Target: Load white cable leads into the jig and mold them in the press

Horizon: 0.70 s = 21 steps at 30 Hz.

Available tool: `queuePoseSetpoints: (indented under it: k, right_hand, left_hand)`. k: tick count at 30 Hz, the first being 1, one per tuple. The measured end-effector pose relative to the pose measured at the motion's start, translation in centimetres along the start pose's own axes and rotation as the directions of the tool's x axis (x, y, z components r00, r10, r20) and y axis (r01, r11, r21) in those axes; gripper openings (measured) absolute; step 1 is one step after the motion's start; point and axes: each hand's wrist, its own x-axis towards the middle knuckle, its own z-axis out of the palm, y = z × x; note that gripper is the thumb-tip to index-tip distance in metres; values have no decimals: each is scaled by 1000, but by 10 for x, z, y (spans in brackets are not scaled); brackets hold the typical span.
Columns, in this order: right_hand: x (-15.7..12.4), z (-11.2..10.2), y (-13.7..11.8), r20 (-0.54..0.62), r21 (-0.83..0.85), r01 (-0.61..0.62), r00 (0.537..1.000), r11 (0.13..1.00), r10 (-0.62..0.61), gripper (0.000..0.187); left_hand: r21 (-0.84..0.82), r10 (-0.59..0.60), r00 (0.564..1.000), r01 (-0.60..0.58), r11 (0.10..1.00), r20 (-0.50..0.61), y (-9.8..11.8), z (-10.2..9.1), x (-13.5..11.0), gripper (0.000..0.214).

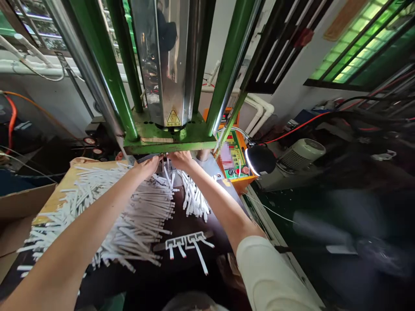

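At the dark table's (179,199) near side, a flat holder (186,242) bears white strips (202,261); behind lie a large heap (142,220) and a smaller pile (196,196). Beyond, left hand (148,166) and right hand (181,160) reach the green press (175,147); I cannot tell their grip.

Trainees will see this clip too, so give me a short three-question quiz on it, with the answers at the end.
1. Multiple choice: where are the left hand and right hand?
A. On the orange control box
B. At the lower front edge of the green plate
C. On the black lamp

2. True or false: a yellow warning triangle is on the silver housing above the green plate.

3. Fill in: in the picture, the larger pile of white strips lies to the ____ of the smaller pile.

Key: 1. B; 2. True; 3. left
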Motion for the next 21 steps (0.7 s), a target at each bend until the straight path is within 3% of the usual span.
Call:
queuePoseSetpoints:
  k: [1, 3, 5, 6, 7, 8, 10, 13, 15, 17, 19, 21]
  right_hand:
    - [-3, -1, -1, 7, -3, 2, 1000, 1000, -2, 40]
    - [-22, 1, 5, -31, 24, 26, 999, 999, -25, 46]
    - [-62, 11, 19, -146, 120, 80, 987, 990, -62, 48]
    - [-90, 20, 28, -223, 188, 117, 972, 975, -74, 45]
    - [-122, 30, 37, -283, 251, 150, 956, 956, -76, 40]
    - [-156, 40, 46, -315, 289, 177, 946, 941, -81, 35]
    - [-227, 61, 60, -352, 346, 189, 934, 919, -60, 28]
    - [-313, 83, 65, -354, 306, 168, 934, 937, -52, 37]
    - [-343, 92, 59, -291, 203, 133, 954, 970, -70, 49]
    - [-353, 97, 52, -236, 72, 89, 969, 993, -70, 47]
    - [-351, 102, 46, -248, -31, 44, 967, 999, -51, 48]
    - [-345, 105, 44, -299, -78, 15, 954, 997, -38, 51]
  left_hand:
    - [165, 31, 996, -16, 986, -85, 1, 5, -7, 40]
    - [308, 79, 981, -21, 951, -178, -3, 18, -33, 42]
    - [540, 210, 964, -93, 837, -160, -19, 33, -76, 46]
    - [704, 310, 946, -155, 693, -97, -31, 41, -103, 46]
    - [840, 419, 908, -230, 491, 3, -45, 49, -134, 45]
    - [907, 496, 866, -259, 331, 67, -61, 57, -167, 46]
    - [958, 624, 770, -260, 123, 129, -92, 71, -230, 62]
    - [979, 623, 772, -196, 48, 124, -129, 83, -300, 75]
    - [991, 602, 792, -136, 4, 106, -147, 85, -321, 76]
    - [999, 559, 829, -29, 12, 17, -161, 83, -326, 76]
    - [993, 508, 855, 68, 93, -106, -176, 80, -323, 78]
    - [967, 458, 884, -22, 252, -99, -193, 74, -319, 83]
